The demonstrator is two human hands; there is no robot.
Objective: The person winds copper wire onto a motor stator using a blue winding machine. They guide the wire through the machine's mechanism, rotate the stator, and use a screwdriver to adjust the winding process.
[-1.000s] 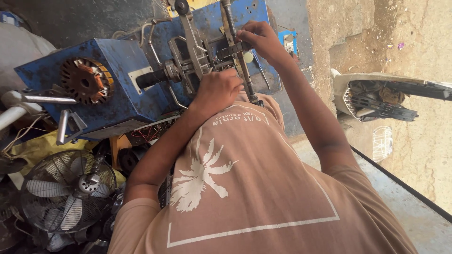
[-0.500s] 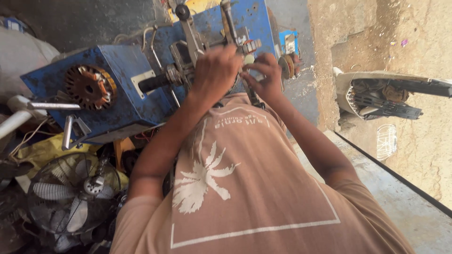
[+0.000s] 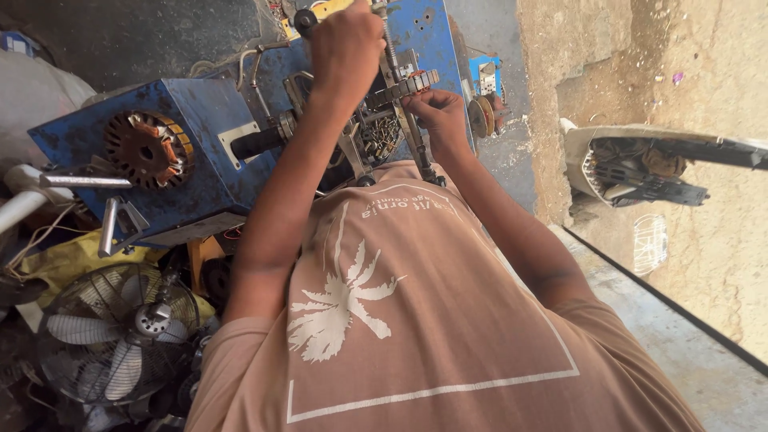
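**Hands on the blue winding machine: left up on the crank, right at the toothed bar**

Left hand (image 3: 346,50) is closed in a fist round the black knob (image 3: 305,19) of the crank at the top of the blue winding machine (image 3: 200,144); the knob shows just at the left edge of the fist. Right hand (image 3: 438,112) sits lower and to the right, fingers pinched together under the toothed metal bar (image 3: 404,88), touching it. If it holds something thin like wire I cannot tell, too small.

Relation that matters: the toothed bar lies between the two hands, its long axis running about left-right w/ a slight rise to the right. The right hand is the nearer one, directly below the bar's right end; the left hand is above and to the left of it. A thin steel rod (image 3: 410,136) goes down from the bar, close by the right hand's thumb side.

Left to right otherwise: a table fan (image 3: 112,332) w/ wire guard lies low at the left, among junk. Above it the machine's blue box carries a motor stator (image 3: 148,150) w/ copper windings on its face. No container w/ loose parts is clearly seen. At far right a white broken housing (image 3: 640,164) lies open toward the camera, dark parts inside, on the dusty floor.
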